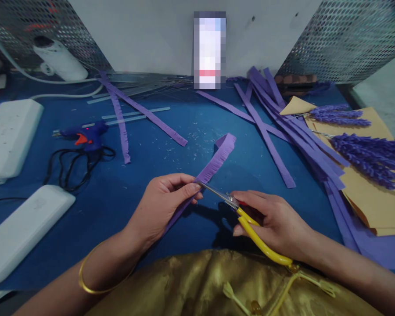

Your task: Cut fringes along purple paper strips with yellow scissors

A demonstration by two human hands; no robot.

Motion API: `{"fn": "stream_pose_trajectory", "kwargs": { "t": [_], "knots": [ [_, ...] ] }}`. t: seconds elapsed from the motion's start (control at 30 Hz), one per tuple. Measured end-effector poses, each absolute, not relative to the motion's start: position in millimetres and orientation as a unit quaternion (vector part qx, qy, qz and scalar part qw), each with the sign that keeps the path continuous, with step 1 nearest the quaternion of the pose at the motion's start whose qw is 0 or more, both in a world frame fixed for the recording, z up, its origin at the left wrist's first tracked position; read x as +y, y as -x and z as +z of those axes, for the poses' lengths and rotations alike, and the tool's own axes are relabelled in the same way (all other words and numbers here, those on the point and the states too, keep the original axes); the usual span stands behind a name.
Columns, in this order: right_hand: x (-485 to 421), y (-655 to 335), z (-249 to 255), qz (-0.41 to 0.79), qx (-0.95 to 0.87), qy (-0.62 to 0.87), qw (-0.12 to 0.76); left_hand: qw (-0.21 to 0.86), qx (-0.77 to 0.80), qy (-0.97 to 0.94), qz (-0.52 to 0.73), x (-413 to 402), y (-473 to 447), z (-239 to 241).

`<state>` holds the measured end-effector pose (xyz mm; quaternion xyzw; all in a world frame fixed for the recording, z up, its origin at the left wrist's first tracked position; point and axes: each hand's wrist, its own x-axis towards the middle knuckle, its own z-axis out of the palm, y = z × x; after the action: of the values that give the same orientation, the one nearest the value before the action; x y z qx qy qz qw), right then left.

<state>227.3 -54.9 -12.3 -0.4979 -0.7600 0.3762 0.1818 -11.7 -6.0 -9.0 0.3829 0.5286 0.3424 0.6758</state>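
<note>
Between the thumb and fingers of my left hand point(166, 199) is a purple paper strip point(217, 160). Its far end, fringed with fine cuts along one edge, rises and curls over beyond my fingers. The plain end trails down under my palm. My right hand point(273, 217) grips yellow-handled scissors point(263, 243), whose metal blades reach the strip's edge just beside my left thumb. My right fingers partly cover the handles.
Fringed strips point(120, 127) and a blue glue gun point(88, 134) lie left, near white power strips point(15, 136). Plain purple strips point(266, 136), lavender-like stems point(365, 153) and brown paper point(371, 206) lie right. A blurred-out phone point(210, 50) stands at the back.
</note>
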Motion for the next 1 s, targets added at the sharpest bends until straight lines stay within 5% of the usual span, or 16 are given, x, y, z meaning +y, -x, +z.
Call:
{"fn": "stream_pose_trajectory", "kwargs": {
  "t": [1.0],
  "knots": [
    [-53.7, -225.1, -12.5, 0.394, -0.74, 0.518, 0.168, 0.693, 0.532, -0.348, 0.339, -5.0, 11.0, -7.9]
  ]
}}
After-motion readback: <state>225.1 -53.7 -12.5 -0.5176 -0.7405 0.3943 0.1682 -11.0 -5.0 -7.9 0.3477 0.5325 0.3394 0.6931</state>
